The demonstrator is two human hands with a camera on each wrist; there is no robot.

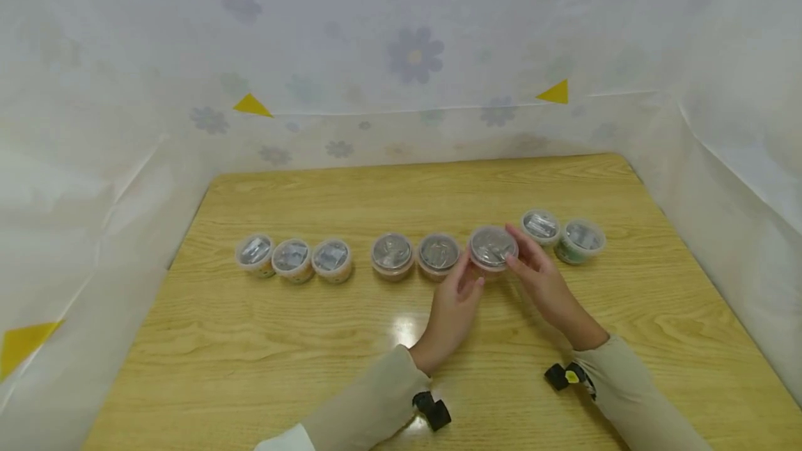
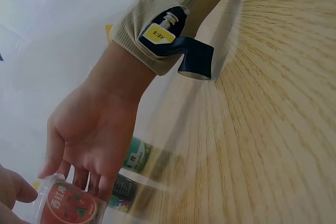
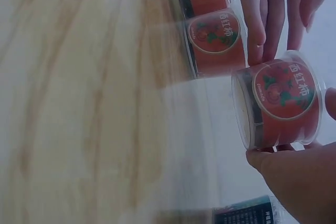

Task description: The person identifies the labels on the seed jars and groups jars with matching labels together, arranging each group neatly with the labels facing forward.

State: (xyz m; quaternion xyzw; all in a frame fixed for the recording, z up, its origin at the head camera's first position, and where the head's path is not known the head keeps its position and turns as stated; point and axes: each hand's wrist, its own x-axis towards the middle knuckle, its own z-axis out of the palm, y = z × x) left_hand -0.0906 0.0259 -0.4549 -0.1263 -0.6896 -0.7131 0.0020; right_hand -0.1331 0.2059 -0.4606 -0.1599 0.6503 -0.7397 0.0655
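Note:
A clear-lidded plastic tub (image 1: 493,248) with a red tomato label is between both hands, at the right end of two similar tubs. My right hand (image 1: 551,291) grips it, thumb near the lid's rim and fingers round the far side. My left hand (image 1: 452,306) touches its left side with fairly straight fingers. In the right wrist view the held tub (image 3: 286,98) appears apart from the neighbouring red tub (image 3: 218,43). Their counterparts in the head view are a middle tub (image 1: 438,254) and a left one (image 1: 392,255).
Three tubs with paler sides, including one tub (image 1: 255,255), stand in a row at the left. Two more, a green-sided tub (image 1: 580,241) and its neighbour (image 1: 540,226), stand right of my hands. White flowered sheeting (image 1: 351,40) surrounds the wooden table (image 1: 263,360).

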